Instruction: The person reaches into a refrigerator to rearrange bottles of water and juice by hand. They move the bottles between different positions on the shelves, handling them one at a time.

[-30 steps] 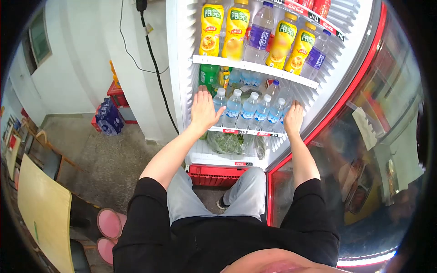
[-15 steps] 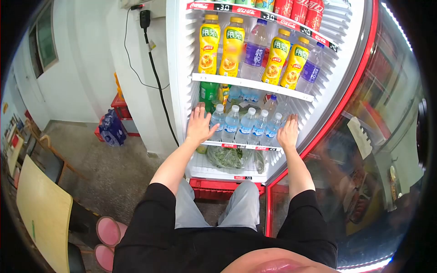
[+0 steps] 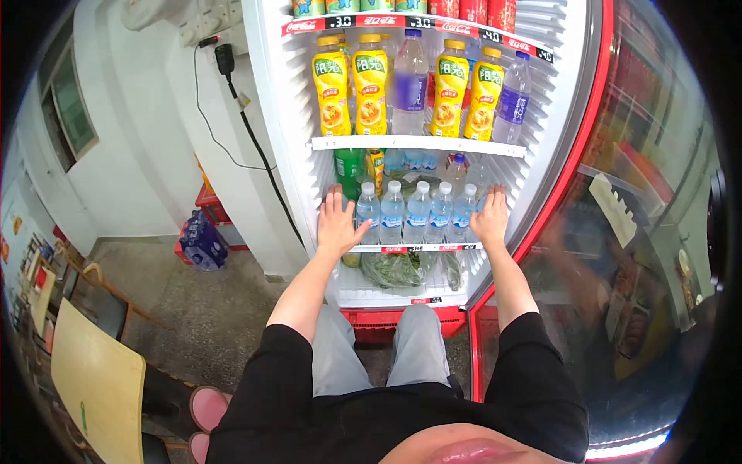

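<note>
A row of clear water bottles [image 3: 416,213] with blue labels stands along the front of a lower fridge shelf. My left hand [image 3: 338,224] is at the row's left end, fingers spread upward and thumb reaching toward the leftmost bottle [image 3: 367,213]. At the other end, my right hand [image 3: 489,221] lies with its fingers stretched out beside the rightmost bottle [image 3: 464,210]. Both hands are open and grip nothing; their palms face away from me. Behind the row stand a green bottle [image 3: 348,166] and a small yellow bottle [image 3: 375,166].
On the shelf above are yellow drink bottles [image 3: 331,89] and purple-labelled bottles [image 3: 512,104]; cans [image 3: 444,8] sit higher. Bagged greens [image 3: 394,267] lie below. The open glass door [image 3: 587,232] is at my right. A wooden table [image 3: 97,363] and pink stools [image 3: 209,407] stand left.
The camera view has turned, so the fridge appears more upright and the left-hand room slides rightward. Both hands keep about the same places at the ends of the bottle row.
</note>
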`<action>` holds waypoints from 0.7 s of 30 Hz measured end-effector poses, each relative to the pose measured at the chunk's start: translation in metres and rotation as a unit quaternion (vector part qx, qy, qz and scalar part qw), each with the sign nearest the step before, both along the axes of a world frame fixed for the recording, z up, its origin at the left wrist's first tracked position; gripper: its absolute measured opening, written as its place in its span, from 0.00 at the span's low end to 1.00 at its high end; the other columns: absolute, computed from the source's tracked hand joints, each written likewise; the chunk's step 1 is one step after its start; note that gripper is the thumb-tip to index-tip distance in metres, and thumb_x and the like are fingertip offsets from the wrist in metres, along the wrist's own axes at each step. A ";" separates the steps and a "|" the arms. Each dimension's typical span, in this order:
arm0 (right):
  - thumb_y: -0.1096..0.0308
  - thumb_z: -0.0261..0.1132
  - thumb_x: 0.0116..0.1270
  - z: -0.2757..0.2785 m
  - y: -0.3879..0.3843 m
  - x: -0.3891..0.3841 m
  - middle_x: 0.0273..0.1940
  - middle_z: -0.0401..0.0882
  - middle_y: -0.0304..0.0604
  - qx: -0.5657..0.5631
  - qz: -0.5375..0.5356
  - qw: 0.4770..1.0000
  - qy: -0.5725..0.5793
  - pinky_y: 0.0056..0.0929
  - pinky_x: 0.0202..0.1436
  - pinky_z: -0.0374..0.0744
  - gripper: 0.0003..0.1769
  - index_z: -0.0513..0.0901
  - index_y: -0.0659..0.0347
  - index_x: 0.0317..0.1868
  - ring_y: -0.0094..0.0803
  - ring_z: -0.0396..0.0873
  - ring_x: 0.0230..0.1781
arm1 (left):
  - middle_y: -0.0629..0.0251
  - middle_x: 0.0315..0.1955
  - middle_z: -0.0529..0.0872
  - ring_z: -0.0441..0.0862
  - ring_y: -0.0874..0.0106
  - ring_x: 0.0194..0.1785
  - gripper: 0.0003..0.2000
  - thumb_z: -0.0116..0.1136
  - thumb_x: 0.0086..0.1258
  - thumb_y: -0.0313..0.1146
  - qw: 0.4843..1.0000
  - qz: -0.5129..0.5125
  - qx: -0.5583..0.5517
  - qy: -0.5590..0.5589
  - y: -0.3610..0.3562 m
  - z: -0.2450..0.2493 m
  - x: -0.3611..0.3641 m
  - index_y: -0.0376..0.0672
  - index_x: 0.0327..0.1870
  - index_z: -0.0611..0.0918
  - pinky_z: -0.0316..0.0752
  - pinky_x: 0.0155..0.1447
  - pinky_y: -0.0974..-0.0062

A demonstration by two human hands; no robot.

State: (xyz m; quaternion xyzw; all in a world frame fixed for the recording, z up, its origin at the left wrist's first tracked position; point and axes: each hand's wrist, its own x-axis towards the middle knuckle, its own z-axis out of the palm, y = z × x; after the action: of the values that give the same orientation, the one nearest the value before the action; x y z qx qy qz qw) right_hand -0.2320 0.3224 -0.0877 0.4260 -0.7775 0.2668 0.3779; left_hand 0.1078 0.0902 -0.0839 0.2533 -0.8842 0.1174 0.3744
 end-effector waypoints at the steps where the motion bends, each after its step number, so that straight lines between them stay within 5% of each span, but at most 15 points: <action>1: 0.71 0.67 0.49 -0.001 -0.001 -0.001 0.70 0.66 0.66 -0.004 0.000 1.000 0.001 0.50 0.82 0.63 0.44 0.68 0.79 0.69 0.61 0.58 0.80 | 0.42 0.75 0.62 0.55 0.46 0.80 0.32 0.62 0.69 0.60 1.000 -0.001 0.008 -0.007 0.001 0.001 0.000 0.37 0.58 0.81 0.61 0.76 0.48; 14: 0.80 0.63 0.50 0.004 -0.015 0.022 0.70 0.65 0.65 -0.037 -0.015 0.999 -0.021 0.51 0.83 0.61 0.43 0.64 0.77 0.71 0.62 0.57 0.80 | 0.41 0.76 0.61 0.54 0.46 0.81 0.32 0.64 0.67 0.60 0.998 -0.025 0.031 0.045 -0.001 -0.004 -0.003 0.35 0.54 0.81 0.62 0.75 0.47; 21: 0.86 0.55 0.53 -0.008 -0.031 0.007 0.68 0.70 0.61 -0.109 -0.005 0.994 -0.023 0.50 0.79 0.66 0.36 0.73 0.74 0.67 0.58 0.63 0.78 | 0.43 0.72 0.65 0.57 0.45 0.78 0.31 0.65 0.67 0.56 0.996 -0.020 0.051 0.073 -0.008 -0.006 -0.020 0.34 0.57 0.80 0.62 0.75 0.46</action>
State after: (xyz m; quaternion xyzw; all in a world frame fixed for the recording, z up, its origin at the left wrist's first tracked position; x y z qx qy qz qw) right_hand -0.2248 0.2916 -0.0952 0.3718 -0.7544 0.3581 0.4056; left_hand 0.0878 0.0821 -0.0897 0.2621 -0.8642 0.0459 0.4271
